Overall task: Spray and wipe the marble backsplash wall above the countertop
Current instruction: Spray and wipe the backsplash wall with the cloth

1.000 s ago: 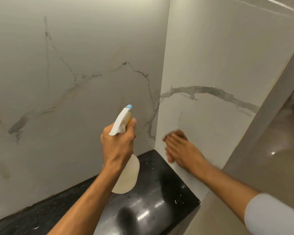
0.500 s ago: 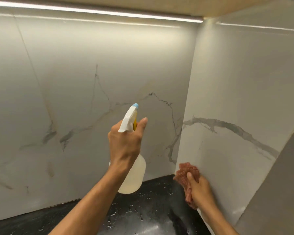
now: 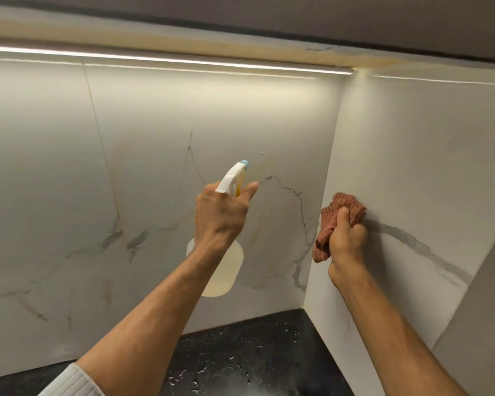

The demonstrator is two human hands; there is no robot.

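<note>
Veined marble backsplash wall (image 3: 126, 172) fills the view as two panels, one back panel (image 3: 212, 115) and one side panel (image 3: 429, 167), which meet at one inside corner right of centre. One light strip (image 3: 155, 59) runs along the top edge of the back panel. One black countertop (image 3: 255, 355) lies below, and pale flecks or droplets show on it near the corner.

Item count: one spray bottle, one cloth, two hands.

1. At centre, the left hand (image 3: 220, 215) grips the neck of the spray bottle (image 3: 226, 270), with its fingers curled round it and one digit extended beside the trigger head. The bottle's long axis is near upright, with the base low and toward the person. The nozzle (image 3: 244, 162) is high and aimed at the back panel. The bottle hangs in the air above the countertop, apart from the wall.
2. To the right, the right hand (image 3: 345, 241) grips the bunched cloth (image 3: 340, 207) and presses it on the side panel just right of the corner, at the upper end of a grey vein.

Governing relation: the nozzle faces the back panel, while the cloth lies on the side panel. The left hand is the nearer one to the back panel. To wipe there, the right hand would have to carry the cloth leftward across the corner.

A faint yellowish patch (image 3: 265, 164) lies just beyond the nozzle. It cannot be told whether this is spray or stain.
</note>
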